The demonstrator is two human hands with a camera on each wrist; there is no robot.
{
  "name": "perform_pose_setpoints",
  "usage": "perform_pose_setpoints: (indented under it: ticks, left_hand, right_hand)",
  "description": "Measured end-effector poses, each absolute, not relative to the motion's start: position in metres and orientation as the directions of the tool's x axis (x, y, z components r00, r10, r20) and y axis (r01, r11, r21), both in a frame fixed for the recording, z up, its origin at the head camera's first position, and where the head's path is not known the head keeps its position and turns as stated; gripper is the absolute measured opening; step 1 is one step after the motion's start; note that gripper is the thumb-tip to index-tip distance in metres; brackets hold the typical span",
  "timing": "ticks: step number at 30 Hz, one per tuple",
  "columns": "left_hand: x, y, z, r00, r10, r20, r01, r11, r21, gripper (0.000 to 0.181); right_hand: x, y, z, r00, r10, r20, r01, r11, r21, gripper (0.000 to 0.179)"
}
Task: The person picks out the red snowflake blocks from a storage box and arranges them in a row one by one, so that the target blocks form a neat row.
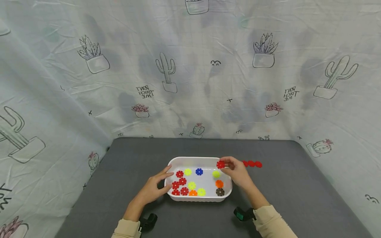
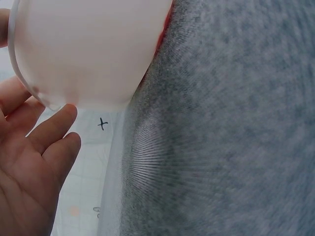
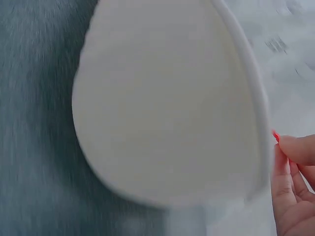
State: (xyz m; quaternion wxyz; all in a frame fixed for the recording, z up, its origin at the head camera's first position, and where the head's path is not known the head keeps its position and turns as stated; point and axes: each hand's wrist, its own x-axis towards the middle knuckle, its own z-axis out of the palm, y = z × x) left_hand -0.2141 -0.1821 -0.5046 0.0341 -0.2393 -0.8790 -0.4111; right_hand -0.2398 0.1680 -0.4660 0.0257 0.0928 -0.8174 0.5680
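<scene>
A white oblong tray [image 1: 205,199] holds loose notched plastic discs, such as a blue disc [image 1: 199,172], a brown disc [image 1: 220,192] and several red, yellow and orange ones. My right hand [image 1: 238,172] pinches a red notched disc [image 1: 220,164] between thumb and fingertips, above the tray's back right corner. Only a sliver of that red disc [image 3: 276,136] shows in the right wrist view, beside the tray rim. My left hand [image 1: 153,188] is spread at the tray's left end. Its fairly straight fingers [image 2: 54,125] touch the rim and outer wall there.
A row of red discs [image 1: 251,163] lies on the grey table [image 1: 282,195] to the right of the tray, partly hidden by my right hand. A printed cloth [image 1: 196,89] hangs behind the table and along its sides.
</scene>
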Motion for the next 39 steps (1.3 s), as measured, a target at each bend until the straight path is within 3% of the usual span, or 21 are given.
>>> perform_pose_setpoints:
  ticks: [6, 21, 39]
  left_hand:
    - [-0.214, -0.182, -0.504, -0.886, 0.39, 0.251, 0.442, 0.547, 0.711, 0.049]
    - [-0.213, -0.183, -0.507, -0.89, 0.383, 0.246, 0.435, 0.554, 0.709, 0.049]
    - [-0.212, -0.179, -0.505, -0.885, 0.387, 0.257, 0.445, 0.548, 0.708, 0.047]
  right_hand:
    - [-0.242, 0.212, -0.472, -0.981, -0.001, 0.193, -0.185, 0.294, -0.938, 0.037]
    - [-0.253, 0.305, -0.496, -0.933, 0.358, 0.048, 0.055, 0.273, -0.96, 0.045]
    - [-0.267, 0.332, -0.523, -0.924, 0.382, 0.007, 0.176, 0.444, -0.879, 0.04]
